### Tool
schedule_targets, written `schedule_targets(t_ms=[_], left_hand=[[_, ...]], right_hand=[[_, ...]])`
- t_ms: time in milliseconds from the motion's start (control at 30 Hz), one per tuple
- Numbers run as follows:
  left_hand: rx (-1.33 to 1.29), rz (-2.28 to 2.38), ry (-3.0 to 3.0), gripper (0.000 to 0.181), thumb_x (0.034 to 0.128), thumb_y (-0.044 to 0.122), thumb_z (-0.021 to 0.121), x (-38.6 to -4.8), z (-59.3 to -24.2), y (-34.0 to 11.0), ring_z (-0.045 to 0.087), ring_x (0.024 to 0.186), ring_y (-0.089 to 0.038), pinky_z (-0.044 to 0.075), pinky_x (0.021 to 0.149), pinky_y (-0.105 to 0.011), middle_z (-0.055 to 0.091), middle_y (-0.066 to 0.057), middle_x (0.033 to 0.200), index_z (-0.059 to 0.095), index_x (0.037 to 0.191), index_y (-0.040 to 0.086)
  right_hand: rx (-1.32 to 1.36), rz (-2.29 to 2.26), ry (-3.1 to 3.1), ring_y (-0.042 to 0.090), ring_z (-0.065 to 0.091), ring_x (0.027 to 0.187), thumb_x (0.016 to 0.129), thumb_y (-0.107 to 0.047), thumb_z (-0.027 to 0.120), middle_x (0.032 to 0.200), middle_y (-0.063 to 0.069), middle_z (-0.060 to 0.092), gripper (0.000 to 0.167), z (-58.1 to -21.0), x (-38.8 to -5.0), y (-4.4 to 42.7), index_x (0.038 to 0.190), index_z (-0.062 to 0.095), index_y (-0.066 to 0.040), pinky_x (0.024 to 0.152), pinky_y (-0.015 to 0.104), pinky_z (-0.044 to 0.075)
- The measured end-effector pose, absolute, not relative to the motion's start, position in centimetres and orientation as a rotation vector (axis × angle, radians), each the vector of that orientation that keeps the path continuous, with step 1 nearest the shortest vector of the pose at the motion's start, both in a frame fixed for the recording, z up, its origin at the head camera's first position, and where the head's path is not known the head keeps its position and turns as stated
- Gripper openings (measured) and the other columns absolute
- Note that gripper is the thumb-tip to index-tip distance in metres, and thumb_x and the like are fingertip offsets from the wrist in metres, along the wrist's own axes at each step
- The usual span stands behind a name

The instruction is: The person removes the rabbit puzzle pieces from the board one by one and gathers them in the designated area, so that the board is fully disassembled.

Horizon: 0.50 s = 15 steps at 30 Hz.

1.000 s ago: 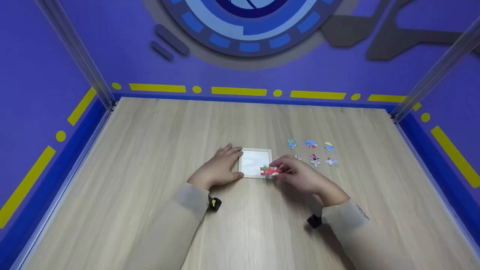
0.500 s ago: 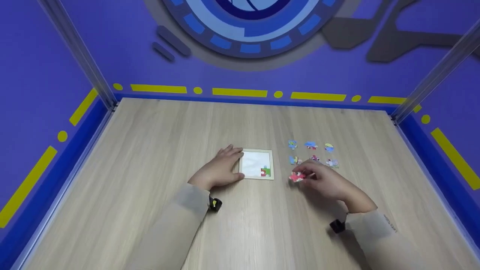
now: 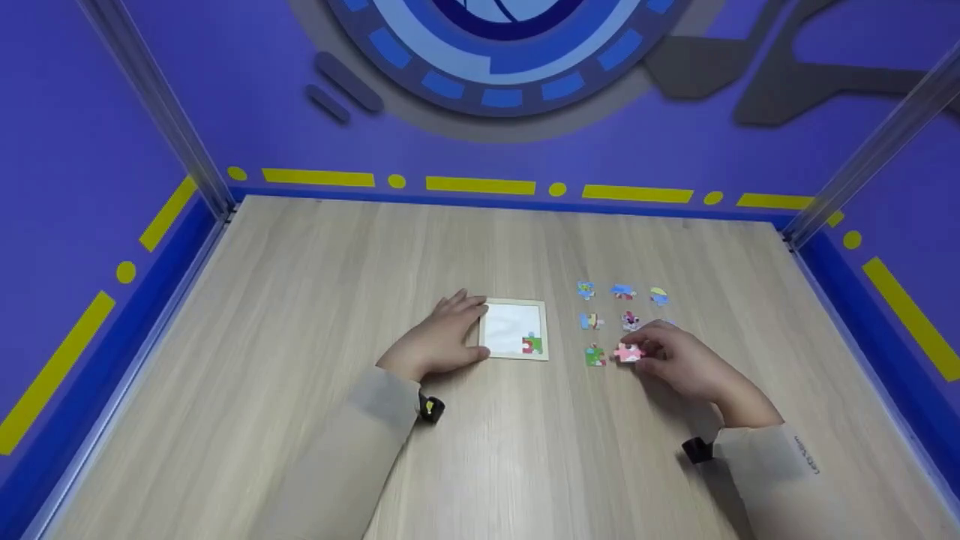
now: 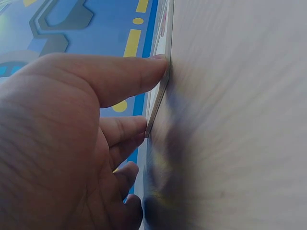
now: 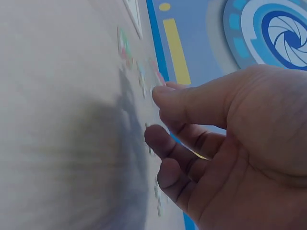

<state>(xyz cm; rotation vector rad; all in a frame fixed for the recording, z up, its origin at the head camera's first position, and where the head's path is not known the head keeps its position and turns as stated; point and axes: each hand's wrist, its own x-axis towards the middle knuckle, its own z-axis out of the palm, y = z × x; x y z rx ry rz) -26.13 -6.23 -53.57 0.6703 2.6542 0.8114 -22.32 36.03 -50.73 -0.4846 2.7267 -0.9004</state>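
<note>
In the head view, my left hand (image 3: 436,337) rests at the left side of a small square wooden puzzle frame (image 3: 546,330). Its thumb and fingertips touch the frame's edge, as the left wrist view also shows. A red-green puzzle piece (image 3: 532,344) lies in the frame's lower right corner on the white base. Right of the frame, my right hand (image 3: 686,364) pinches a pink puzzle piece (image 3: 628,352) between thumb and fingers, at or just above the table. A green puzzle piece (image 3: 595,356) lies beside it. In the right wrist view, my hand (image 5: 225,139) mostly hides the pinched piece.
Several loose puzzle pieces lie in rows behind my right hand, among them a blue one (image 3: 622,291) and a yellow-blue one (image 3: 658,295). One in the nearer row is mostly hidden by the hand. Purple walls (image 3: 480,150) border the wooden table (image 3: 337,255).
My right hand has moved right, from over the frame's lower right corner to beside the loose pieces, carrying the pink piece. The green piece on the table has come into view. My left hand stays put.
</note>
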Motion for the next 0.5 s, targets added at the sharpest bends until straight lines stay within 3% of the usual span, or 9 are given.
schedule_targets(t_ms=[500], left_hand=[[0.675,0.813,2.658,0.081,0.1061,0.036,0.075,-26.10,-53.57,-6.28,0.012,0.180,-0.035,0.007,0.149,-0.051,0.033,-0.007,0.188,0.043,0.174,0.004]], right_hand=[[-0.413,-0.801,2.746,0.019,0.055,0.099,0.102,0.002,0.075,0.110,0.007,0.067,0.034,-51.04,-22.60,36.68,0.136,0.077,-0.004,0.080,0.027,0.047]])
